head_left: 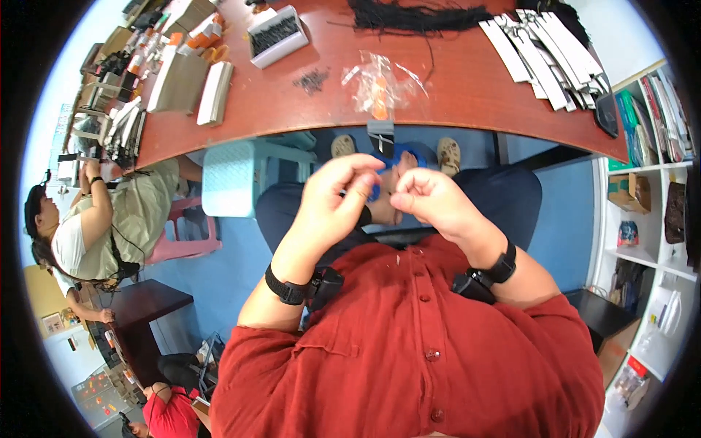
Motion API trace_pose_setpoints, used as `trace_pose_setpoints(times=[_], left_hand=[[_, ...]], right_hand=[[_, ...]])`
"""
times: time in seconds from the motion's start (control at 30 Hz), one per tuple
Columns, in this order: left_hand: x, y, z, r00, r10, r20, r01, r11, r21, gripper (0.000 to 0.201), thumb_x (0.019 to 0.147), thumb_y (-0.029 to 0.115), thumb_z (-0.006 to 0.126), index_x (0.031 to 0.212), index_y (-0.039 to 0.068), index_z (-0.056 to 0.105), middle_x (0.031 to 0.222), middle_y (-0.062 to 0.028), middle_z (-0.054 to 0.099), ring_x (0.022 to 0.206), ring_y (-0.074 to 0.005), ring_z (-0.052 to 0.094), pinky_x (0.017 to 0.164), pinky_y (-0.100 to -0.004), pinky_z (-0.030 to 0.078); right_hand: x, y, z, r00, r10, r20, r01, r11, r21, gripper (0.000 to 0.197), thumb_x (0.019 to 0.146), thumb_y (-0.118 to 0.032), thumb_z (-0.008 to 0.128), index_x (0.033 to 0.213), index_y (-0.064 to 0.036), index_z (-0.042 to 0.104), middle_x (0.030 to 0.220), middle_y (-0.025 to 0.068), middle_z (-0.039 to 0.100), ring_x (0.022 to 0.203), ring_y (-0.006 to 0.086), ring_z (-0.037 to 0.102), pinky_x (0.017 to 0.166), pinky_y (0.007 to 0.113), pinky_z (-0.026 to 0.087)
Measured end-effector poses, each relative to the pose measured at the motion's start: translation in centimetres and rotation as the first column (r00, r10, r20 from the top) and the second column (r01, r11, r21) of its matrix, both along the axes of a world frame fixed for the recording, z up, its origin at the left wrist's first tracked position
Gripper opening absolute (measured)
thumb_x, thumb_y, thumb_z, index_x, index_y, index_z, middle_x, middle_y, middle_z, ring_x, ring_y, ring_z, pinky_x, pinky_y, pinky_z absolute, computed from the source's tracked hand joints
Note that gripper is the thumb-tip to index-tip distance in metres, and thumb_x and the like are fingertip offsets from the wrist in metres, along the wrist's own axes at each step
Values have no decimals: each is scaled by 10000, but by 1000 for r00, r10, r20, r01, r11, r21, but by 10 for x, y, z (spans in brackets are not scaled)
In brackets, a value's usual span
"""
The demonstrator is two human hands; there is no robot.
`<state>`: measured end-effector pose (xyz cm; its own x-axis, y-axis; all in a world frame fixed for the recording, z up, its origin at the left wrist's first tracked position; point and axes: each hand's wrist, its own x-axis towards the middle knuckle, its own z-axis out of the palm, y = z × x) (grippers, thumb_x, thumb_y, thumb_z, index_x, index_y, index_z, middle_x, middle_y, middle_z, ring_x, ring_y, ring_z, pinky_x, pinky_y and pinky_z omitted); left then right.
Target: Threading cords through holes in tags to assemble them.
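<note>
My left hand (338, 196) is raised above my lap, its fingers curled and the thumb close to the fingertips. Just right of it, my right hand (440, 206) is closed in a pinch. A small gap separates the two hands. Anything within either grip is too small or hidden to name. Beyond my hands, a black flat piece (381, 137) hangs over the table's front edge. Behind it, an orange strip (379, 98) lies among crumpled clear plastic bags (359, 89).
On the red-brown table (453, 80) are a white box (280, 38) of small black parts, a loose heap of them (312, 80), black cords (416, 16) and white-and-black strips (544, 58). A light-blue stool (230, 175) stands left. A co-worker (109, 219) sits farther left; shelves (650, 219) stand right.
</note>
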<state>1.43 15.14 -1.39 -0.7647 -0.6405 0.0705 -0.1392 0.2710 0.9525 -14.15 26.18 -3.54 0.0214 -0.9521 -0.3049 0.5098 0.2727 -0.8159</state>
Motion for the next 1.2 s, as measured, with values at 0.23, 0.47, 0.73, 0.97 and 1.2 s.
trace_pose_setpoints(times=[0.23,0.47,0.73,0.97,1.2], left_hand=[[41,-184,34,707,705,-64,-339,257,-905,319,818,215,580,1059,5,583,1012,-194,606,923,-336,586,811,-377,460],[59,-227,26,525,814,247,-216,409,-887,453,788,309,622,1113,-2,574,957,-183,644,913,-301,621,806,-360,476],[56,-216,32,586,801,124,-360,394,-845,388,757,207,666,1072,-6,590,901,-195,643,857,-322,623,764,-371,487],[57,-213,26,576,811,106,-395,389,-832,385,747,189,679,1071,-1,594,932,-202,640,895,-311,625,785,-357,485],[47,-154,32,822,532,-202,-532,595,-602,187,804,66,623,972,8,567,802,-61,601,724,-167,579,710,-277,484]], right_hand=[[-2,10,0,980,81,-183,-89,995,-39,155,877,-193,599,816,-55,564,729,-49,536,656,27,459,583,189,389],[-3,8,2,992,101,-82,-102,995,-7,159,891,-189,577,851,-36,572,776,-35,557,716,45,493,644,201,417],[-3,7,-2,984,131,-118,-133,991,-15,148,891,-174,575,865,-29,573,797,-34,555,736,45,490,669,201,421],[-6,10,-3,980,145,-138,-151,988,-32,143,882,-170,586,852,-32,568,784,-40,551,730,40,490,661,198,418],[-11,9,-6,972,141,-190,-154,986,-58,106,869,-147,594,840,-50,561,742,-54,527,682,32,460,621,188,401]])
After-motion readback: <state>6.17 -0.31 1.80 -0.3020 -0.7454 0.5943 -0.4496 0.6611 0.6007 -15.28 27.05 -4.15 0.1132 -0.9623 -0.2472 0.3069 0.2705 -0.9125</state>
